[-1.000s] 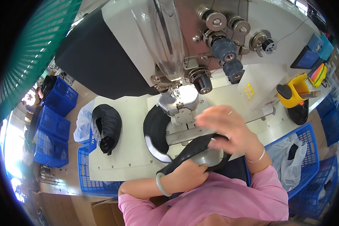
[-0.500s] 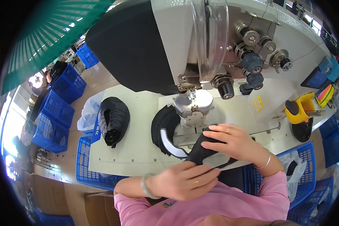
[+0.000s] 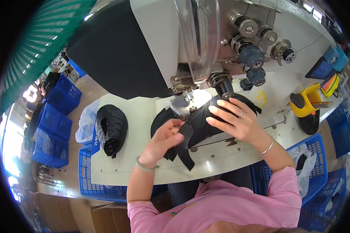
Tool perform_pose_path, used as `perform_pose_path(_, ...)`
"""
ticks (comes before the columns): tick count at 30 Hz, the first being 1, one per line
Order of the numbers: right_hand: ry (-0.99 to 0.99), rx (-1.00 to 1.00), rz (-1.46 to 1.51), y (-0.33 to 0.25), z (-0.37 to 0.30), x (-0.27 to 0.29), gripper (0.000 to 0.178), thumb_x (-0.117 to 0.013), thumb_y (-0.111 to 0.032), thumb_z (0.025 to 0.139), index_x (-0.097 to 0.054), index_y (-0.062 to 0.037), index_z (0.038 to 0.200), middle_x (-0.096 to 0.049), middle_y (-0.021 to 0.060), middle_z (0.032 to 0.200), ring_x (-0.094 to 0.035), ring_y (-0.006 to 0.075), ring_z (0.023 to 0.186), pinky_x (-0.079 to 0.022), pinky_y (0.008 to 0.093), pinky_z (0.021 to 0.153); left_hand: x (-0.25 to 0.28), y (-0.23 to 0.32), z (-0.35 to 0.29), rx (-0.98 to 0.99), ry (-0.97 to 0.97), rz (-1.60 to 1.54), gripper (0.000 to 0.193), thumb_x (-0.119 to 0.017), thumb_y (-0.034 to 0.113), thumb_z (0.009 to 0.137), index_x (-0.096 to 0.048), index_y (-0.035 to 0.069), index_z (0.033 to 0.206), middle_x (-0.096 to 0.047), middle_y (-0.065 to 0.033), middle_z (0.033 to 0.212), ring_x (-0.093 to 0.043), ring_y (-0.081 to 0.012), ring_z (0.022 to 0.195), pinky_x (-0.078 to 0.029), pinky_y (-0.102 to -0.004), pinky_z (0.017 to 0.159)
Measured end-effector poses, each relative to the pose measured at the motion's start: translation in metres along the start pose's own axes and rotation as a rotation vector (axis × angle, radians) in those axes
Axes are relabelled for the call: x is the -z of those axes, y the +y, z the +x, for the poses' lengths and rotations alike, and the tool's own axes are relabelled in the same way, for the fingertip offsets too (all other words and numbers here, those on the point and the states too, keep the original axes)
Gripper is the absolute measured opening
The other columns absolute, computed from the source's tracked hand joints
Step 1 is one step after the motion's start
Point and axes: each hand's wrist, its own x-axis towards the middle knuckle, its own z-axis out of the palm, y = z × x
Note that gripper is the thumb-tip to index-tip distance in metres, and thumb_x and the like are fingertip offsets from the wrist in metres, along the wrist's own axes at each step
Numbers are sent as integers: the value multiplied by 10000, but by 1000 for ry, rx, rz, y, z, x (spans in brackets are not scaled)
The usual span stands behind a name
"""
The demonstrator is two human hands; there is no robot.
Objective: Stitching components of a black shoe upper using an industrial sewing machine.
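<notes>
A black shoe upper [image 3: 202, 130] lies slantwise on the pale machine bed, close by the sewing machine's needle and post [image 3: 181, 108]. My left hand [image 3: 162, 139] pinches a curved black strip [image 3: 186, 155] against the left edge of the upper, the strip's lower end hanging free toward me. Over the upper's right part rests my right hand [image 3: 237, 121], fingers spread; its thumb is hidden. Behind my left hand sits a fanned stack of curved black pieces [image 3: 159, 119], partly covered. Farther left stands a black laced shoe [image 3: 112, 130].
Small snips [image 3: 232, 142] lie on the bed near my right wrist. A yellow holder [image 3: 309, 101] with tools stands at the right. Blue crates [image 3: 85, 171] flank the table below its edge. The machine's dark head cover [image 3: 114, 50] overhangs the left side.
The upper has moved away from me, up to the needle post, and turned. My left hand has gone left and forward. The strip with the white face has left the stack; a black strip is now pinched.
</notes>
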Motion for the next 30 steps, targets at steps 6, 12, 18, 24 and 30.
perform_pose_path(6,-50,-104,56,-2,1,0,367,-650,-137,726,-722,-170,1084,-668,31,1162,-605,251,1085,-506,404,955,-27,9,0,-281,281,365,470,-706,-89,811,-459,-4,1202,-637,-88,1010,-622,-122,923,-506,-251,830)
perform_pose_path(12,-154,-131,167,-8,8,1,597,-661,-69,623,-633,-110,1217,-574,92,1249,-539,308,1156,-440,492,1004,-31,11,5,-352,344,634,335,-768,-14,770,-599,-14,1059,-640,-47,980,-629,-115,923,-505,-254,840)
perform_pose_path(18,-128,-132,206,-5,9,-1,544,-633,-37,650,-638,-73,1193,-575,104,1237,-548,298,1145,-474,459,961,-33,9,7,-411,393,748,376,-813,30,707,-630,32,1036,-644,-79,932,-642,-154,810,-519,-269,751)
perform_pose_path(24,-126,-141,206,-4,9,-2,530,-615,-9,656,-645,-76,1181,-581,102,1229,-553,293,1149,-486,445,961,-36,13,8,-556,420,891,340,-818,37,688,-666,37,992,-630,-82,928,-637,-205,862,-524,-304,745)
perform_pose_path(30,-130,-168,223,-5,10,-2,562,-627,2,632,-649,-87,1186,-583,89,1217,-561,294,1143,-496,447,959,-41,17,6,-672,455,1069,311,-805,26,696,-686,35,983,-615,-108,1037,-630,-243,911,-530,-327,767)
